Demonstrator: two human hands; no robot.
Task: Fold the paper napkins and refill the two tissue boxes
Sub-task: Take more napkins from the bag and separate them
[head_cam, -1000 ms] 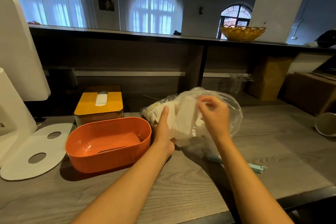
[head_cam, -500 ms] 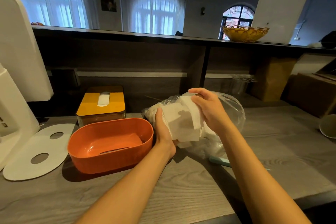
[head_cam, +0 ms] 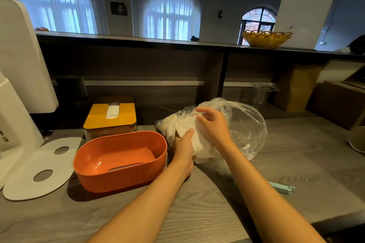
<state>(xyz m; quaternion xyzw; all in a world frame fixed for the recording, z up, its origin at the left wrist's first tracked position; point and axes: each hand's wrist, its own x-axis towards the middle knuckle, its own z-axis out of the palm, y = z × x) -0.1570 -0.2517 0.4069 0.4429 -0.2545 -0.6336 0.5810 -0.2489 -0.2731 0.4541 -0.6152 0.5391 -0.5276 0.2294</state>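
A clear plastic bag (head_cam: 243,124) lies on the wooden counter, with a stack of white paper napkins (head_cam: 189,132) at its mouth. My left hand (head_cam: 183,150) grips the stack from the left, thumb on top. My right hand (head_cam: 214,126) curls over the stack's top and pinches the upper napkins. Just left of my hands stands an orange oval tissue box (head_cam: 118,175), open and empty. Behind it sits a second tissue box with a yellow lid (head_cam: 126,116), a white tissue showing in its slot.
A white oval lid with two holes (head_cam: 29,169) lies at the left beside white appliances (head_cam: 17,77). A pale blue clip (head_cam: 282,187) lies under my right forearm. A cup rim (head_cam: 357,140) and cardboard boxes (head_cam: 339,102) stand at right. A yellow basket (head_cam: 266,38) sits on the shelf.
My right hand has dropped from the top of the bag onto the napkin stack. My left hand has shifted up the stack's left side.
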